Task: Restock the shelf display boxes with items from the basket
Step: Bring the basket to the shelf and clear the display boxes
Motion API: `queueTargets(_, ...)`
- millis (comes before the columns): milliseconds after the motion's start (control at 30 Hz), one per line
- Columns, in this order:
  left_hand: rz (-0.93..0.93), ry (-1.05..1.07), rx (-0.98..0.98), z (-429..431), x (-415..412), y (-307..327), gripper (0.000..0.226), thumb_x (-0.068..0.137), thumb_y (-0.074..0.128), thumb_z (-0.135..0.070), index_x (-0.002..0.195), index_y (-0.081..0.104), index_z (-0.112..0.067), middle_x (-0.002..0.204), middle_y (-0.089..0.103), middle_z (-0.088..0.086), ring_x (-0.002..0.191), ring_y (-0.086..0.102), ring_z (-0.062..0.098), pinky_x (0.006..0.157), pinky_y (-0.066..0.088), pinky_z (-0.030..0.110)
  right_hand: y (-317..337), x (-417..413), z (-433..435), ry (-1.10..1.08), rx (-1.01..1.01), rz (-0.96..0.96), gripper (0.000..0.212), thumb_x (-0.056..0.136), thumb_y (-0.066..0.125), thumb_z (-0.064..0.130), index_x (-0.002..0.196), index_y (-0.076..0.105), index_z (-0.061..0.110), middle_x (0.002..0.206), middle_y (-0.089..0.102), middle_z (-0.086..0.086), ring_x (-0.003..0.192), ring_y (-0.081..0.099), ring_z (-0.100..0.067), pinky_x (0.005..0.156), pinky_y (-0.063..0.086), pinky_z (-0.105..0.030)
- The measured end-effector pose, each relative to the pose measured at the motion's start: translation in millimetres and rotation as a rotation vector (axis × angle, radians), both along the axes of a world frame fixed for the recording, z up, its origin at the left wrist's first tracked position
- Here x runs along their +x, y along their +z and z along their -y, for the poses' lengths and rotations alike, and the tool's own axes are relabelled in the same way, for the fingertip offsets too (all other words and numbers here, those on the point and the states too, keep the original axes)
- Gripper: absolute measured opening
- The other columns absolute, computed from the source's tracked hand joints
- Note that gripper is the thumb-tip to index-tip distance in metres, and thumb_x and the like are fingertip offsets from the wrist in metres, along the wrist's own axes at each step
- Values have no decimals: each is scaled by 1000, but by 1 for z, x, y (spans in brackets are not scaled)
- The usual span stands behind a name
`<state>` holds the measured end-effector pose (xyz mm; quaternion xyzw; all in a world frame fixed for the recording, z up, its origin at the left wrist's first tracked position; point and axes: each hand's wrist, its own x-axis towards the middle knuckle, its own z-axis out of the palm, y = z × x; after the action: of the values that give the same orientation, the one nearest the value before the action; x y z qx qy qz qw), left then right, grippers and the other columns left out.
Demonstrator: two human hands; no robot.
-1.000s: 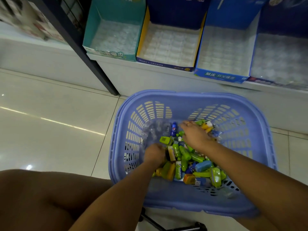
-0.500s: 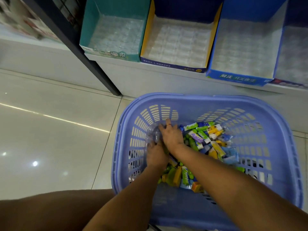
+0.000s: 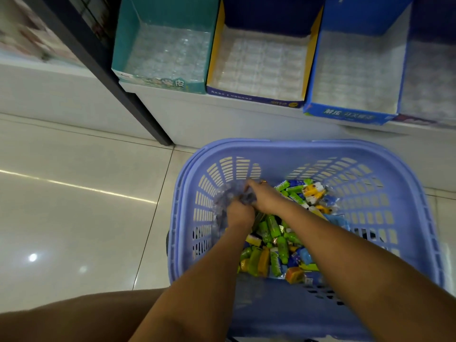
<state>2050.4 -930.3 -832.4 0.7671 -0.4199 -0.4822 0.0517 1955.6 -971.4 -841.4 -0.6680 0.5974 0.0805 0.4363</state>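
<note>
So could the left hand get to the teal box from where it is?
Probably yes. The teal box stands open on the shelf just past the basket, nothing between. But the left hand now grips clear plastic in the basket.

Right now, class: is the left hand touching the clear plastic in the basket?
Touching. The head view shows the left hand gripping the crumpled clear plastic inside the basket.

Lilac slotted basket (image 3: pixel 296 147) on the floor (image 3: pixel 74 218) holds green, yellow and blue packets (image 3: pixel 274 233); tray-lined display boxes (image 3: pixel 254 98) line the shelf (image 3: pixel 222 119) edge.
</note>
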Motion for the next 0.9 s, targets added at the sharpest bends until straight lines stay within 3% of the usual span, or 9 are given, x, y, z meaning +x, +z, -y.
queueTargets(100,77,-222,25,2,-5,-6,36,100,38,-11,134,43,-1,134,53,17,122,50,31,96,38,34,6,-6,-13,-2,-1,40,44,84,52,1,122,49,22,117,59,-17,99,59,-32,79,50,-36)
queueTargets(233,36,-137,-8,-3,-9,-12,25,96,45,-12,118,48,-1,118,61,20,108,57,35,80,41,33,20,-21,-32,-147,-66,97,56,79,58,0,130,47,20,104,65,-17,81,60,-28,63,43,-31)
queueTargets(367,-7,-31,17,0,-9,-5,30,93,54,-18,115,55,3,118,62,21,110,57,36,93,44,39,41,-38,-43,-408,-13,220,53,76,72,3,124,53,14,108,66,-12,87,63,-24,71,51,-25)
queueTargets(433,13,-31,2,0,-7,0,34,92,59,-26,109,62,4,113,65,21,108,59,34,88,43,36,54,-50,-46,-561,34,266,44,77,74,4,118,57,7,108,66,-15,97,64,-26,79,50,-29)
queueTargets(500,-42,42,-2,1,-6,12,35,91,60,-27,103,67,5,107,67,22,103,62,33,82,43,34,69,-63,-49,-807,99,436,38,80,71,3,115,58,1,107,65,-18,95,64,-25,79,54,-30)
queueTargets(600,-362,309,49,3,-8,41,17,89,58,-14,80,67,-3,81,65,15,82,60,31,73,46,33,95,-86,-55,-1166,220,895,33,88,56,-3,121,54,-8,88,70,-10,72,65,-15,68,56,-20)
queueTargets(700,-811,572,144,2,-25,83,28,88,48,-10,62,58,-10,63,54,6,61,47,21,63,49,31,123,-112,-62,-1208,239,1185,32,89,52,-4,121,56,-3,84,74,-1,69,68,-8,70,56,-18)
queueTargets(800,-1140,586,184,2,-51,130,27,89,45,-17,71,61,-5,79,60,13,72,60,25,63,58,34,155,-133,-72,-1075,108,1254,35,78,62,2,112,62,9,99,74,-3,85,70,-11,71,56,-21)
queueTargets(900,-1305,489,192,2,-81,175,38,95,38,-29,100,60,2,108,64,27,95,65,38,80,56,46,188,-153,-80,-928,-121,1212,42,68,68,3,109,64,14,100,73,-1,94,68,-12,77,56,-22)
